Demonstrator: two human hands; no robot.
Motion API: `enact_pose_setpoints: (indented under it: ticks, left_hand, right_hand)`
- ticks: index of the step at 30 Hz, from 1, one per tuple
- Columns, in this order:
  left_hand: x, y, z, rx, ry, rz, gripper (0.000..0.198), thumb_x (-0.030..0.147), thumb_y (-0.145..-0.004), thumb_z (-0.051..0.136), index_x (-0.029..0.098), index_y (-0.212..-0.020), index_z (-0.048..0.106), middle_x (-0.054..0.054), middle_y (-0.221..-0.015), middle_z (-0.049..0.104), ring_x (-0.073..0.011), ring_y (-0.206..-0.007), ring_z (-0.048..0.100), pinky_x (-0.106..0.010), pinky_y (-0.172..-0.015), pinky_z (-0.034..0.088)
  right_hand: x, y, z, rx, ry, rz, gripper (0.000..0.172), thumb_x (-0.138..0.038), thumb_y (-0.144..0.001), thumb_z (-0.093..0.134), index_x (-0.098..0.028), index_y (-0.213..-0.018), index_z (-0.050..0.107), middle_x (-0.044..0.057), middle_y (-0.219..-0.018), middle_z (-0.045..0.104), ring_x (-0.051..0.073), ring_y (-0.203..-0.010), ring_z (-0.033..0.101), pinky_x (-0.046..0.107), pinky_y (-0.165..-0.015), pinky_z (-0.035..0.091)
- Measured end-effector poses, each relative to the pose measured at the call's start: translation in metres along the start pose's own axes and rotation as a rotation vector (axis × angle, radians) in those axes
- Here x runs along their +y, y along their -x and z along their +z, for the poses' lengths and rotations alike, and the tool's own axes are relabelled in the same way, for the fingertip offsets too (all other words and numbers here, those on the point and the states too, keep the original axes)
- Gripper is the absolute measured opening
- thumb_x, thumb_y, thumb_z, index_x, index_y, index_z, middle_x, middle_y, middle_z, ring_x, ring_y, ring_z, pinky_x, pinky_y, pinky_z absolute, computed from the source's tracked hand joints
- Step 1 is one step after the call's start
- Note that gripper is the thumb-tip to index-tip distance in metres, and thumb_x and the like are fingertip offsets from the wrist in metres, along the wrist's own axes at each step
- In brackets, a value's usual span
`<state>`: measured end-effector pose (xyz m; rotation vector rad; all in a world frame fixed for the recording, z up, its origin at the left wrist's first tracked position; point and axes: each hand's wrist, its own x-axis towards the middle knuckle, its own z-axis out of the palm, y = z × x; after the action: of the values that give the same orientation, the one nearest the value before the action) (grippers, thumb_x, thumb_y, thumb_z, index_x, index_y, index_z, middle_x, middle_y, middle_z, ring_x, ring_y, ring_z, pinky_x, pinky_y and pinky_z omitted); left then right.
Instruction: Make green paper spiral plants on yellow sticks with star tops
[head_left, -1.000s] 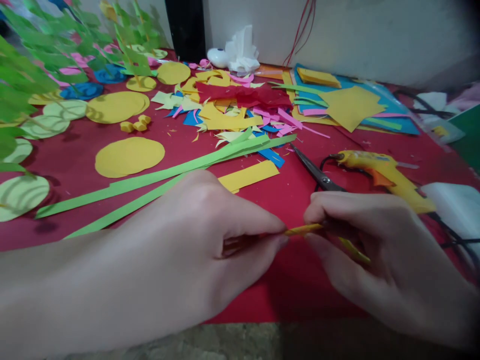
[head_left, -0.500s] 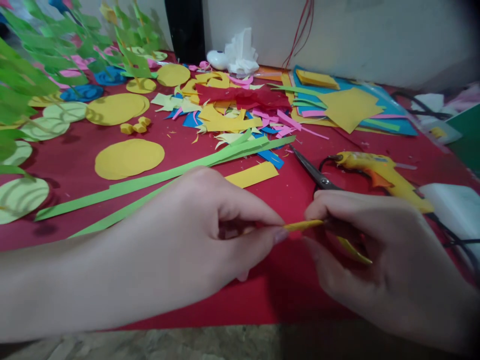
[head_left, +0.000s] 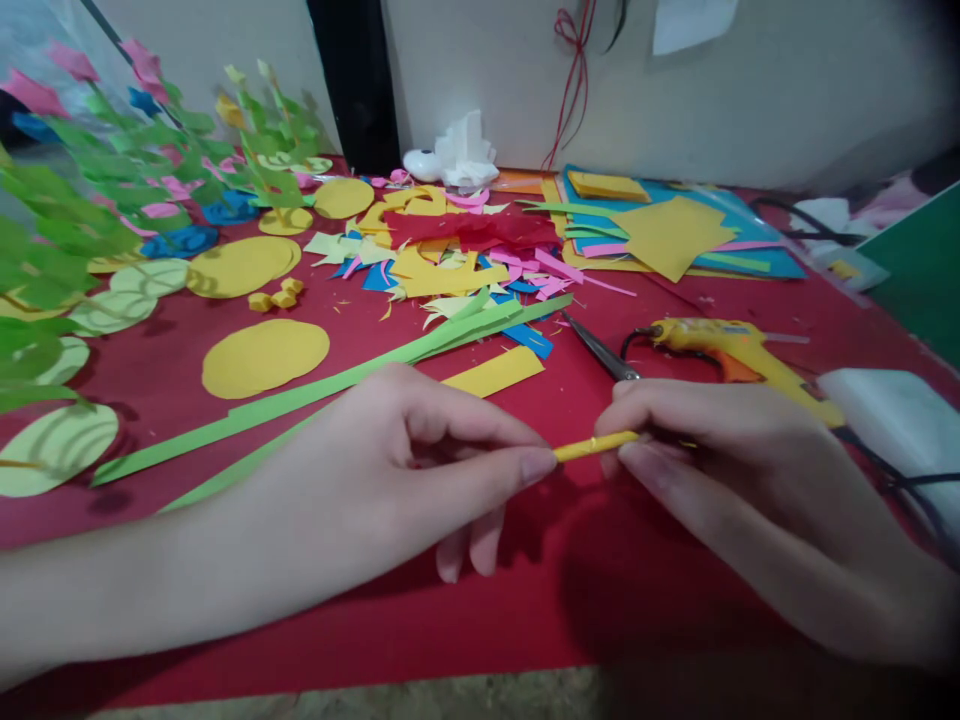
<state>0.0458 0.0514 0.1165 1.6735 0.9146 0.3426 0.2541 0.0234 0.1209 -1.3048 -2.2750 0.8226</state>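
My left hand [head_left: 405,460] and my right hand [head_left: 742,470] meet just above the red table cover [head_left: 525,600], near its front edge. Between them runs a thin yellow paper strip [head_left: 596,445], folded or rolled narrow. The left thumb and forefinger pinch its left end. The right thumb and fingers are closed over its right end, which is hidden inside that hand. Just behind the right hand lie a pair of scissors [head_left: 600,350] and a yellow glue gun [head_left: 739,350].
Long green paper strips [head_left: 337,380], a yellow rectangle [head_left: 491,372] and yellow discs [head_left: 262,357] lie behind my hands. A heap of coloured scraps [head_left: 465,240] and stacked sheets [head_left: 675,235] sit farther back. Green paper foliage [head_left: 67,250] stands at left, a white object [head_left: 892,420] at right.
Both hands have risen slightly and the left fingers have loosened from a tight curl. The hanging yellow tail under the right hand is out of sight. The view has tilted up.
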Motion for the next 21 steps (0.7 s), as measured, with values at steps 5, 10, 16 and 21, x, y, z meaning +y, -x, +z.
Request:
enact_pose_setpoints:
  ticks: [5, 10, 16, 21]
  left_hand:
    - [0.0029, 0.0018, 0.0016, -0.015, 0.144, -0.077, 0.020, 0.030, -0.082, 0.053, 0.021, -0.073, 0.069, 0.007, -0.050, 0.064, -0.0041, -0.041, 0.058, -0.006, -0.042, 0.048]
    - [0.0035, 0.0027, 0.0044, 0.026, 0.195, -0.060, 0.015, 0.026, -0.080, 0.056, 0.023, -0.075, 0.070, 0.007, -0.047, 0.061, -0.0035, -0.040, 0.056, -0.006, -0.042, 0.048]
    - [-0.0002, 0.0023, 0.0054, 0.097, 0.142, -0.010, 0.012, 0.024, -0.078, 0.058, 0.023, -0.080, 0.071, 0.007, -0.048, 0.063, -0.0039, -0.039, 0.057, -0.006, -0.041, 0.047]
    - [-0.0011, 0.0041, 0.0069, 0.137, 0.078, 0.037, 0.015, 0.024, -0.077, 0.058, 0.026, -0.085, 0.071, 0.007, -0.048, 0.064, -0.0054, -0.038, 0.058, -0.007, -0.039, 0.047]
  right_hand:
    - [0.0041, 0.0008, 0.0024, 0.025, -0.012, -0.046, 0.012, -0.020, -0.086, 0.044, -0.019, -0.076, 0.051, -0.006, -0.062, 0.050, 0.004, -0.053, 0.043, 0.017, -0.048, 0.031]
    - [0.0043, 0.0016, 0.0034, 0.038, -0.040, -0.064, 0.013, -0.020, -0.087, 0.043, -0.019, -0.077, 0.051, -0.005, -0.063, 0.050, 0.005, -0.054, 0.044, 0.017, -0.049, 0.032]
    - [0.0047, 0.0031, 0.0032, 0.059, -0.055, -0.081, 0.010, -0.019, -0.086, 0.044, -0.019, -0.079, 0.051, -0.005, -0.065, 0.051, 0.004, -0.055, 0.045, 0.017, -0.051, 0.033]
    - [0.0050, 0.0002, 0.0037, 0.077, -0.059, -0.093, 0.007, -0.019, -0.085, 0.047, -0.019, -0.080, 0.052, -0.004, -0.064, 0.050, 0.005, -0.055, 0.045, 0.018, -0.050, 0.033]
